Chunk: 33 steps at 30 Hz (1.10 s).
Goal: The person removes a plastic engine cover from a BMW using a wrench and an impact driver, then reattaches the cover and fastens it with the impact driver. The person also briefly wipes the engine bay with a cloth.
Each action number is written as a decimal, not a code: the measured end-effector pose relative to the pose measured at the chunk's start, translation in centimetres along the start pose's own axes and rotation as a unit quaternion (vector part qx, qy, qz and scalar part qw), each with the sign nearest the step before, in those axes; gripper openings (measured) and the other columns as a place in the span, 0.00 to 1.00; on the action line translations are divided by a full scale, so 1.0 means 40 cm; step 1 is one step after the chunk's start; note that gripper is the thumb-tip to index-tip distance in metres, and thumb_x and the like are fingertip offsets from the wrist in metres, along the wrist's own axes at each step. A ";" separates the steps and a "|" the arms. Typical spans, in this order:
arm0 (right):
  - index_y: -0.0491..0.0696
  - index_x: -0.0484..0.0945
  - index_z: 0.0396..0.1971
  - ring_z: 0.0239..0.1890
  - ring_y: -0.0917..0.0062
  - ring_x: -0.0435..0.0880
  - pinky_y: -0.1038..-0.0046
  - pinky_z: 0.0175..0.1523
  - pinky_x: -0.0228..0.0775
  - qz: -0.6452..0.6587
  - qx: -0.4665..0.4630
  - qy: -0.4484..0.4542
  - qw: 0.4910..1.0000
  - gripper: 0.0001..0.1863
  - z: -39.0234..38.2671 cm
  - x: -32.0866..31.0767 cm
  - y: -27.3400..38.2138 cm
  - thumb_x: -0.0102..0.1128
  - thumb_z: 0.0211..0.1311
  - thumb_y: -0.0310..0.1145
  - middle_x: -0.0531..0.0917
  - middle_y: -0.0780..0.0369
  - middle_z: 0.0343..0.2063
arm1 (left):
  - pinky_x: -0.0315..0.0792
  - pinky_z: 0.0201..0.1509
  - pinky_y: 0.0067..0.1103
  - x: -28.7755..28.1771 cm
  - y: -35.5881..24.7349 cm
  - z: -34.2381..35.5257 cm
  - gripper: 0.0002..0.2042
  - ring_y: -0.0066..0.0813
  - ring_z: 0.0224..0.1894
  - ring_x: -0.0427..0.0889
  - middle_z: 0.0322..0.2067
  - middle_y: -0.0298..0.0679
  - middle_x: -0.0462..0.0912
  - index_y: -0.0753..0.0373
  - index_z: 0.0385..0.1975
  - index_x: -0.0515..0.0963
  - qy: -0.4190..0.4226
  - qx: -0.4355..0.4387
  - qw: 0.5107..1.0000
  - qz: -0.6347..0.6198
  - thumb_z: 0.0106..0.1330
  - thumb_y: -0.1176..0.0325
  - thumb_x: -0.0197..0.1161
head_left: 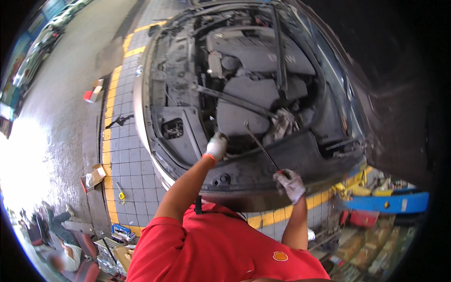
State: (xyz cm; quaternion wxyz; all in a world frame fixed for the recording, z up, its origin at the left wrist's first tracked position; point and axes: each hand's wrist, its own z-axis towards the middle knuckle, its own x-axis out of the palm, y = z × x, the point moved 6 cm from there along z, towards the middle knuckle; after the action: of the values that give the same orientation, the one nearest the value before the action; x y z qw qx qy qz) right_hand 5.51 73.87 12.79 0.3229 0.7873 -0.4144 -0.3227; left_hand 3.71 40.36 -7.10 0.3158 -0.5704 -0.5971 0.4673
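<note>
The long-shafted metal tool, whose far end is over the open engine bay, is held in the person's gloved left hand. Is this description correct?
Not quite: the head view shows the long-shafted metal tool held in the gloved right hand, not the left hand. Its far end is indeed over the open engine bay.

Left hand (216, 146) farther forward; right hand (290, 185) curled
</note>
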 end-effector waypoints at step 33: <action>0.54 0.79 0.60 0.57 0.54 0.82 0.60 0.62 0.74 -0.305 -0.192 -0.146 0.921 0.23 -0.191 0.499 -0.023 0.61 0.66 0.43 0.82 0.53 0.57 | 0.67 0.73 0.39 0.119 -0.110 -0.617 0.17 0.46 0.63 0.77 0.58 0.49 0.81 0.68 0.58 0.77 0.228 -0.106 0.745 -0.617 0.77 0.67 0.48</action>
State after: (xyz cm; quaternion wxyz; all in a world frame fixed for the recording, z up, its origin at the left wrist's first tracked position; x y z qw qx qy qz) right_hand 20.79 58.94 11.72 0.2893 0.7430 -0.1266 -0.5902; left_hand 23.77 50.28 5.19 0.5995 -0.1964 -0.7749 -0.0397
